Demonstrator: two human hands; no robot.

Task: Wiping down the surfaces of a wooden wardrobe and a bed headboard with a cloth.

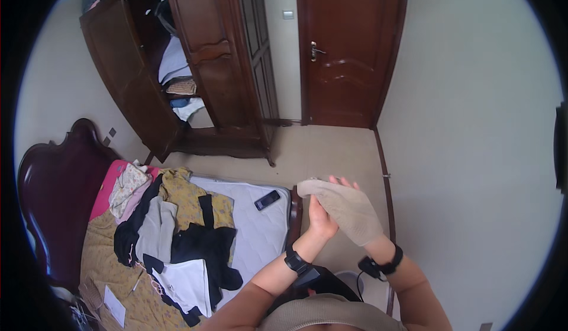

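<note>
A beige knitted garment piece (348,209), sock-like or cap-like in shape, is drawn over my right hand (377,246) down to the wrist. The fabric hides the right hand's fingers. From the left, my left hand (323,219) holds the knit, its thumb in front and its fingertips showing past the far edge. Both hands are raised over the floor, to the right of the bed. A black watch (296,260) is on my left wrist, and a black band with a small device (381,264) on my right.
Left is a bed with a pale mattress (254,230), a phone (267,200), a white-and-black garment (186,283), a black garment (204,245) and a grey garment (157,230). Beyond stands a wooden wardrobe (207,94), one door open. A brown door (349,52) is closed; a wall (473,153) bounds the right.
</note>
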